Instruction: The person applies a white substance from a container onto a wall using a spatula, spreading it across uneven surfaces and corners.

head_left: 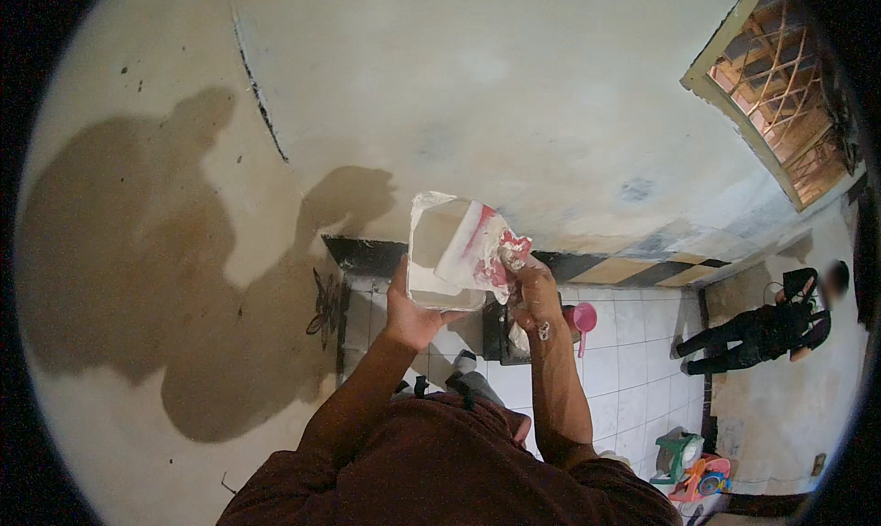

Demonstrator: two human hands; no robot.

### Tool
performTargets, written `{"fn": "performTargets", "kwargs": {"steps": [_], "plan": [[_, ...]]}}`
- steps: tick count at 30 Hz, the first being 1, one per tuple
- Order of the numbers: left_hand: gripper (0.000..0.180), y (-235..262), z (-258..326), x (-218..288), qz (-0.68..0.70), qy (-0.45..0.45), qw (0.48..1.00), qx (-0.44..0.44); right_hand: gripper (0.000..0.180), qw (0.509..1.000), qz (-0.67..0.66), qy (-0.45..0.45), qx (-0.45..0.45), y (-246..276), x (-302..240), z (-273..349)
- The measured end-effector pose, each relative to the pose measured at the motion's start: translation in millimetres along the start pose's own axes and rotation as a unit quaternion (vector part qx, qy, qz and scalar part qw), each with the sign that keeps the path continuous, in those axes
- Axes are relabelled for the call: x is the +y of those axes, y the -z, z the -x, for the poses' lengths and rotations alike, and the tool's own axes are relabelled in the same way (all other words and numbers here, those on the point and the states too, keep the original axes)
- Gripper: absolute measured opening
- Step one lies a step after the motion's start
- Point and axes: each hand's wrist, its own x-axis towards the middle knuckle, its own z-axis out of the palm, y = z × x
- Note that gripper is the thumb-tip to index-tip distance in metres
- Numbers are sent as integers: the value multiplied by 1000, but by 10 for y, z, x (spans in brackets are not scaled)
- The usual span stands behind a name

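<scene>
My left hand (415,317) is closed around the lower left side of a squarish whitish tub (412,251), its rim crusted with white paste. Closed on a red and white putty scraper (475,249) is my right hand (537,292). The broad blade lies over the tub's right part, and white paste covers much of its handle end. Specks of paste also stick to my right fingers. I cannot tell whether the blade touches the paste inside.
Ahead stands a patchy wall (514,113) with a black and tan tile band. A dark stool-like object (497,342) and a pink dipper (583,318) are below. A person (771,329) stands at right, under a latticed window (780,76). Green and orange plastic items (693,466) lie lower right.
</scene>
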Motion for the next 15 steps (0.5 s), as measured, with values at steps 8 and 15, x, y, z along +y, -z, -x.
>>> {"fn": "performTargets", "kwargs": {"steps": [8,15], "plan": [[69,-95,-525,-180,42,-25,999,-10,14,1000,21,-17,-11,532,-250,-425],[64,-361,-780,-223,19,-86,995,51,17,997,-61,-4,44,767,-511,-915]]}}
